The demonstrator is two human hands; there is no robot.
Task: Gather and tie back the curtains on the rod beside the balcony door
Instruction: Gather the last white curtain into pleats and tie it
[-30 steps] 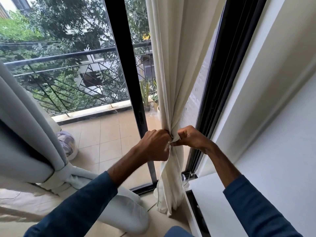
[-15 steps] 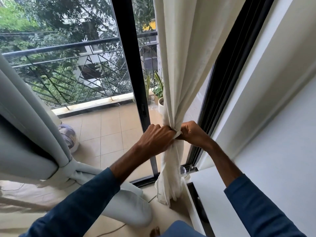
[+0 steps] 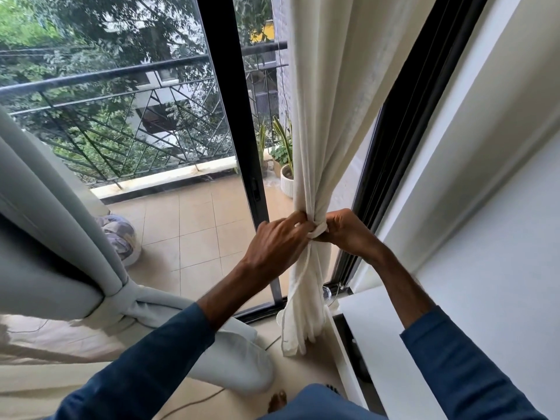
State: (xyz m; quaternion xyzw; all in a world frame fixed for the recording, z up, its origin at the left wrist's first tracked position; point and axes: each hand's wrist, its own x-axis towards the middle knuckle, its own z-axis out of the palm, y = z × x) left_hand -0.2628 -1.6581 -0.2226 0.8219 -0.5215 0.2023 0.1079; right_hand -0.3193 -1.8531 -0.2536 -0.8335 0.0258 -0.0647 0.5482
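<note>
A cream curtain (image 3: 327,95) hangs at the right side of the balcony door, gathered into a narrow bunch at waist height. My left hand (image 3: 278,241) and my right hand (image 3: 345,230) meet at that bunch, each pinching an end of the cream tie band (image 3: 318,230) wrapped round it. A loose strip of the band hangs down below my hands. Below the tie the curtain falls to the floor. At the left, a grey curtain (image 3: 42,222) is bound with its own grey tie (image 3: 112,307).
The black door frame post (image 3: 230,116) stands just left of the cream curtain, with the tiled balcony, railing and potted plants (image 3: 285,165) beyond the glass. A white ledge (image 3: 391,353) and wall fill the right. A cable runs along the floor near my bare foot (image 3: 277,401).
The view has shifted and both hands now appear a little higher and further right. My left hand's fingers have uncurled somewhat from a fist and now pinch the band's end.
</note>
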